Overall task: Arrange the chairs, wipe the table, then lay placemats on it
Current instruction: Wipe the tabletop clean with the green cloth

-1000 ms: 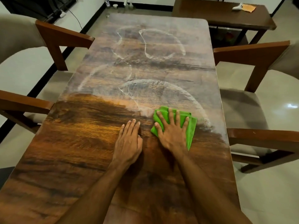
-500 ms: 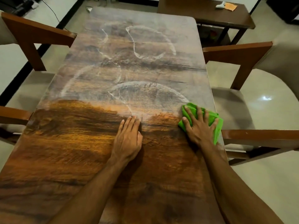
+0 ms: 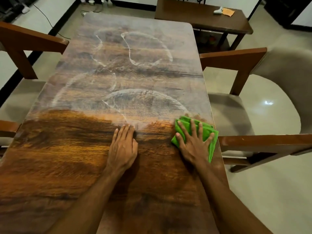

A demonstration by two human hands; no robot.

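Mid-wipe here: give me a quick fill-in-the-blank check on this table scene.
The right hand presses a ____ cloth on the table.
The left hand, flat on the wood, holds ____.
Whitish film covers the table's ____ half.
Missing: green, nothing, far.

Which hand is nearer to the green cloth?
Right. The right hand presses flat on top of the green cloth; the left hand rests flat on the table to the cloth's left, not touching it.

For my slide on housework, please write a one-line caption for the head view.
Right hand presses a green cloth on the half-wiped wooden table; left hand rests flat beside it.
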